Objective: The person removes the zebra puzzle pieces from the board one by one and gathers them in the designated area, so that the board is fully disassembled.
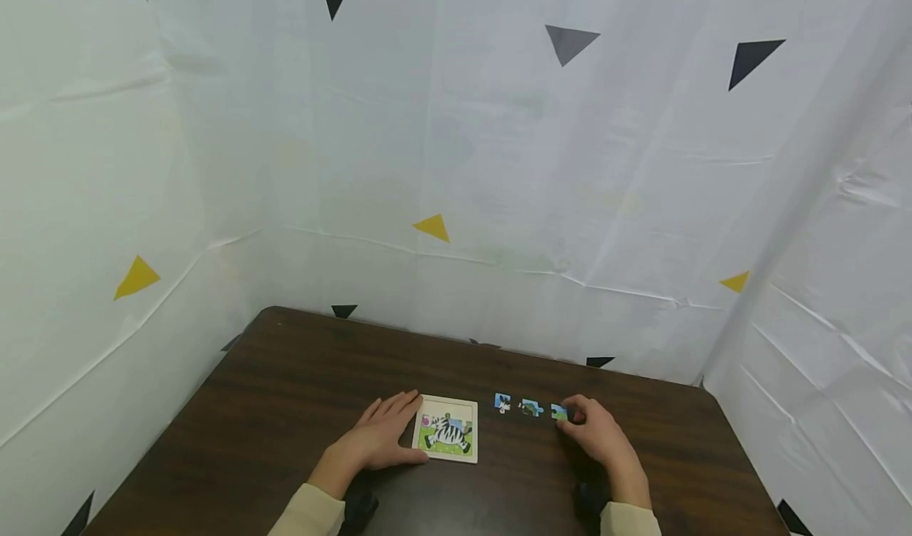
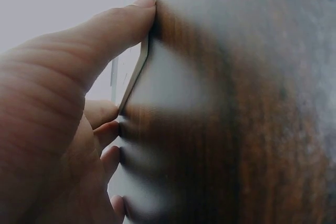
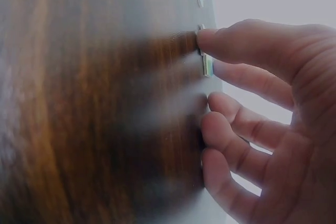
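Observation:
A square puzzle board (image 1: pixel 445 441) with a light rim and a partly assembled zebra picture lies on the table. My left hand (image 1: pixel 385 431) rests at its left side, fingers extended. The thumb touches the board's lower edge and the index finger its upper left corner; the left wrist view shows the board's edge (image 2: pixel 137 69) side-on. To the right, my right hand (image 1: pixel 597 435) pinches a blue-and-green puzzle piece (image 1: pixel 559 412) between thumb and index finger at table level. In the right wrist view, the thumb partly hides this piece (image 3: pixel 208 66); the other fingertips touch the table.
Between board and right hand lie two more puzzle pieces, one with a zebra's head (image 1: pixel 502 402) and one blue and green (image 1: pixel 530 408). The dark wooden table (image 1: pixel 321 378) has white sheets (image 1: pixel 499 164) with coloured triangles behind it and at both sides.

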Demonstrator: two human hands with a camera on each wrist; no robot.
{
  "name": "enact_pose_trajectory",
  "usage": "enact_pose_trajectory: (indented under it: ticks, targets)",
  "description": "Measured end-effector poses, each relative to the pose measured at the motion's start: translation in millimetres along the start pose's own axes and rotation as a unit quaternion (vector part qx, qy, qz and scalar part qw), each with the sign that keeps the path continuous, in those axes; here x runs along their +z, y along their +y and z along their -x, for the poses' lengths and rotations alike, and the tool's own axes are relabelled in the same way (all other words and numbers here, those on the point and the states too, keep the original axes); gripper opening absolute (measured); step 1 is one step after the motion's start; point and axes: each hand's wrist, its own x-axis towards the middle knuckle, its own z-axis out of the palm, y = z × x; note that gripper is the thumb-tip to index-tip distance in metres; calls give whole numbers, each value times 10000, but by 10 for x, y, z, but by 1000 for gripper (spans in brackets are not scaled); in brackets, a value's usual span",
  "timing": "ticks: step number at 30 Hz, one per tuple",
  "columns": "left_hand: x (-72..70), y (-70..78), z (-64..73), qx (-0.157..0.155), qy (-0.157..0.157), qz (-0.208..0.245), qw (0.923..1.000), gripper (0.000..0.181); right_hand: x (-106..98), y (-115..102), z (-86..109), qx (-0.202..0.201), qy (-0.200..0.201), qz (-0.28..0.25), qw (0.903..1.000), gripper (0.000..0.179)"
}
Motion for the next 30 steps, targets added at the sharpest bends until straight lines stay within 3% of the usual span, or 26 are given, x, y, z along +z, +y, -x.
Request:
enact_pose_trajectory:
  ticks: [11, 17, 23, 30]
  targets:
    - [28, -53, -10, 87, 5, 43, 10000, 108, -27, -42, 51, 121, -12, -125, 9998, 40]
    - [14, -4, -1, 40, -11, 45, 10000, 107, -45, -154, 73, 64, 294, -142, 9994, 38]
    - [47, -25, -23, 94, -103, 93, 9999, 110, 132, -558, 114, -399, 295, -272, 9984, 34]
    - [34, -5, -30, 146, -91, 136, 9998, 112, 508, -1098, 116, -1449, -599, -279, 9872, 25]
